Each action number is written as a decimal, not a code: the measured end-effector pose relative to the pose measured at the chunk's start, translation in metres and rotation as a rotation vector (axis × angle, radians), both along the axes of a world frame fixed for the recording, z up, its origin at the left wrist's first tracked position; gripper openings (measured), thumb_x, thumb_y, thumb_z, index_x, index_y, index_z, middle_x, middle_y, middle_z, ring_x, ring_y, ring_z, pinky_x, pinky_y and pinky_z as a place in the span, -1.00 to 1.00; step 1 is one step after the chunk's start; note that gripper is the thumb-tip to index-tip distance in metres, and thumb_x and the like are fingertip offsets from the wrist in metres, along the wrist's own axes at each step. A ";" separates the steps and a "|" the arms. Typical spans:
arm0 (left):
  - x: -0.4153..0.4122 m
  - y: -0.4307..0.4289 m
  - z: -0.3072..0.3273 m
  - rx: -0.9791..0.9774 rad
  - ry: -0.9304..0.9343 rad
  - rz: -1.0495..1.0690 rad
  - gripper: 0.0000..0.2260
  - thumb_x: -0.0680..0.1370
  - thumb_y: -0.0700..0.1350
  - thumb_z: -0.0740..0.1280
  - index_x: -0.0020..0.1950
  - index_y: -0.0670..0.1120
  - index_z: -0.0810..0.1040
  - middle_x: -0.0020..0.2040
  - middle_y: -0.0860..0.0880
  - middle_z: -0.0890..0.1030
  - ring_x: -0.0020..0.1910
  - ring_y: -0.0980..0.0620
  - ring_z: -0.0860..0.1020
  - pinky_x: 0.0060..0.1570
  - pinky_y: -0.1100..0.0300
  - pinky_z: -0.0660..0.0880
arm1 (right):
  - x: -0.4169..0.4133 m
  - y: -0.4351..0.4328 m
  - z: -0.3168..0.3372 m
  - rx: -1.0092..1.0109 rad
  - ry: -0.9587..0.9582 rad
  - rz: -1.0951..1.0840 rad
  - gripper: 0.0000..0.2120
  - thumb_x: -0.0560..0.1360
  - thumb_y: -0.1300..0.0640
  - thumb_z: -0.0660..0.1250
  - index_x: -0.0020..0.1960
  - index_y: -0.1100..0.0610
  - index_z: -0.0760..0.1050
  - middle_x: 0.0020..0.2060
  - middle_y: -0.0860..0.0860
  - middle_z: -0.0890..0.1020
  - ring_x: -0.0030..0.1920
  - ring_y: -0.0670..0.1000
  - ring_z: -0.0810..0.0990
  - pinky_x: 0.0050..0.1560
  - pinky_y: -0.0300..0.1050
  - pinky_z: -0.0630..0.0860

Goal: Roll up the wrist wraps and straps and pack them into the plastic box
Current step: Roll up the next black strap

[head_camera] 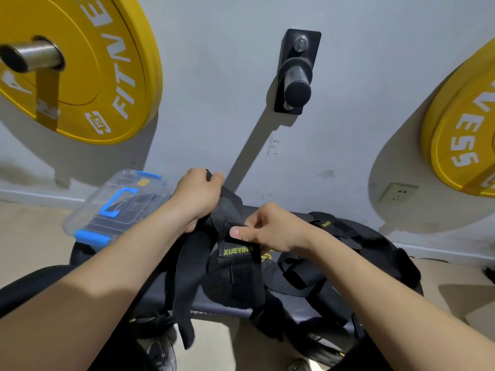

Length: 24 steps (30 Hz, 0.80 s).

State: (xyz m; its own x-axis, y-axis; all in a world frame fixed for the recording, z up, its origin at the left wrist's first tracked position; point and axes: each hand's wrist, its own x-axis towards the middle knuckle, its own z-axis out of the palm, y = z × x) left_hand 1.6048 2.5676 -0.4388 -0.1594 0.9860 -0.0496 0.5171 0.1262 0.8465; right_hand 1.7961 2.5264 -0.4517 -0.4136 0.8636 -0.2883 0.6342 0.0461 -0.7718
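Centre frame, the left hand [198, 199] grips the black wrist wrap [227, 207] by its upper end and the right hand [273, 231] pinches it lower, rolling seemingly just starting; next, wind tightly, then open the lidded plastic box [117, 207] at left.

Gym, weight-storage wall. A round yellow rubber weight plate with white lettering [88, 76] hangs on a steel wall peg [34, 56]. A second yellow weight plate [466, 124] hangs at right. Between them, a black wall-mounted peg [296, 76] projects from the grey painted wall [214, 76].
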 end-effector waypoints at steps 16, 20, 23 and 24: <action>-0.024 -0.022 0.022 -0.263 0.211 -0.560 -0.06 0.49 -0.36 0.45 0.70 0.07 -0.01 -0.05 -0.19 0.49 -0.24 -0.08 0.53 -0.38 0.17 0.45 | -0.015 0.009 -0.003 -0.172 0.351 -0.518 -0.73 0.47 0.02 0.65 -0.06 0.18 0.65 -0.14 0.19 0.78 -0.18 0.11 0.73 -0.03 0.01 0.71; -0.025 -0.020 0.020 -0.178 0.259 -0.602 -0.07 0.50 -0.36 0.45 0.68 0.13 0.01 0.25 -0.14 0.58 0.15 -0.26 0.63 0.16 -0.27 0.63 | -0.014 0.009 0.000 -0.179 0.325 -0.468 -0.74 0.42 0.01 0.68 -0.14 0.17 0.69 -0.22 0.10 0.77 -0.28 0.01 0.71 -0.20 -0.16 0.67; -0.026 -0.018 0.020 -0.107 0.444 -0.639 -0.19 0.54 -0.35 0.35 0.71 0.04 0.12 0.48 -0.07 0.51 0.43 -0.15 0.52 0.36 -0.03 0.54 | -0.011 0.007 0.009 -0.290 0.289 -0.365 -0.46 0.30 -0.09 0.73 0.04 0.30 0.73 -0.09 0.20 0.79 -0.11 0.18 0.78 0.05 0.13 0.75; -0.025 -0.019 0.020 -0.091 0.484 -0.633 -0.28 0.54 -0.34 0.34 0.68 0.00 0.25 0.47 -0.05 0.53 0.45 -0.11 0.51 0.34 0.13 0.50 | -0.009 0.006 0.013 -0.338 0.260 -0.321 -0.42 0.27 -0.12 0.73 0.06 0.30 0.74 -0.07 0.22 0.79 -0.08 0.20 0.78 0.08 0.18 0.74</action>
State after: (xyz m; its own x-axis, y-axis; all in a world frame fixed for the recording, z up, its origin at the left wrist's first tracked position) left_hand 1.5796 2.5488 -0.4187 0.4044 0.8919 -0.2024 0.8206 -0.2561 0.5108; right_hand 1.7867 2.5325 -0.4392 -0.2385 0.8352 -0.4955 0.3616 -0.3972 -0.8435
